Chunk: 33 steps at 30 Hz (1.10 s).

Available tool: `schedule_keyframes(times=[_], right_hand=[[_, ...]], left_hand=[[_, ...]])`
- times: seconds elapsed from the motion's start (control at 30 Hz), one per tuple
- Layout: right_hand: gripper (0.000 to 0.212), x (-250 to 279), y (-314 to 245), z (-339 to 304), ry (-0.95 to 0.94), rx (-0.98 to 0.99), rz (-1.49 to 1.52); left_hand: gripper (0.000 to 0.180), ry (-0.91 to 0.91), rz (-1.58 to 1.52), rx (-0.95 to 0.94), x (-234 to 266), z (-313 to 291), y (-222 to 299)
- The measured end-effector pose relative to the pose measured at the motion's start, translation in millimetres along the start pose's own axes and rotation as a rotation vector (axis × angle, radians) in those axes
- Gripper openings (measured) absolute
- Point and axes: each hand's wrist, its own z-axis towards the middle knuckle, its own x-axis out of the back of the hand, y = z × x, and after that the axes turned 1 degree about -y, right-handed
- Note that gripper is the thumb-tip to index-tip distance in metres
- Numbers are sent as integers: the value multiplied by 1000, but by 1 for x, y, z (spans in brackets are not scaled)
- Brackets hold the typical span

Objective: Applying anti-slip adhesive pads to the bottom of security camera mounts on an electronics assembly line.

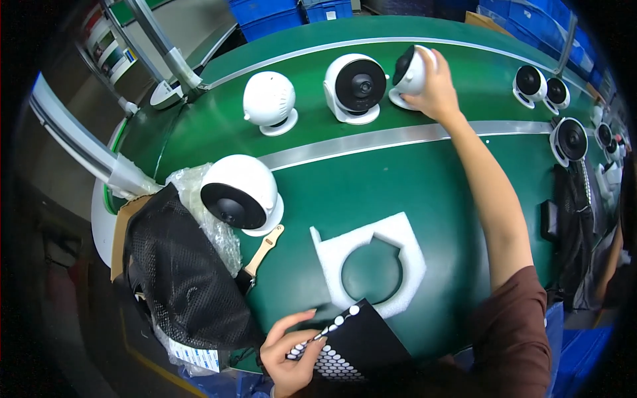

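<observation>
Out at the far belt, my right hand (436,91) is closed round a white ball-shaped camera (411,74) with a black front and a round foot. Near the front edge, my left hand (290,358) pinches a black sheet (377,341) covered partly with rows of white round dots (338,363). Just beyond the sheet lies a white foam frame (408,272) with a round opening. A larger white camera (357,86) stands left of my right hand, its black face toward me. Further left another white camera (268,99) shows its ribbed back.
At the left, a white camera (255,179) tilts beside a black mesh bag (179,272) and clear bubble wrap (225,242). A tan-strapped watch (264,249) lies by them. Several cameras, including one (570,139), stand at the right. Metal rails (365,142) cross the green surface.
</observation>
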Motion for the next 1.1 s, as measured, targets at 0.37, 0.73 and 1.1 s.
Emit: schedule_keyframes(times=[0.37,0.73,1.1], right_hand=[[47,189,-126,11,-928,-457,827],[68,169,-184,-43,-1320,-181,461],[32,273,-208,-136,-549,207,635]], left_hand=[[12,-87,-184,-362,-5,1,-12],[15,-140,-270,-372,-12,11,0],[21,55,-123,-491,0,-26,14]])
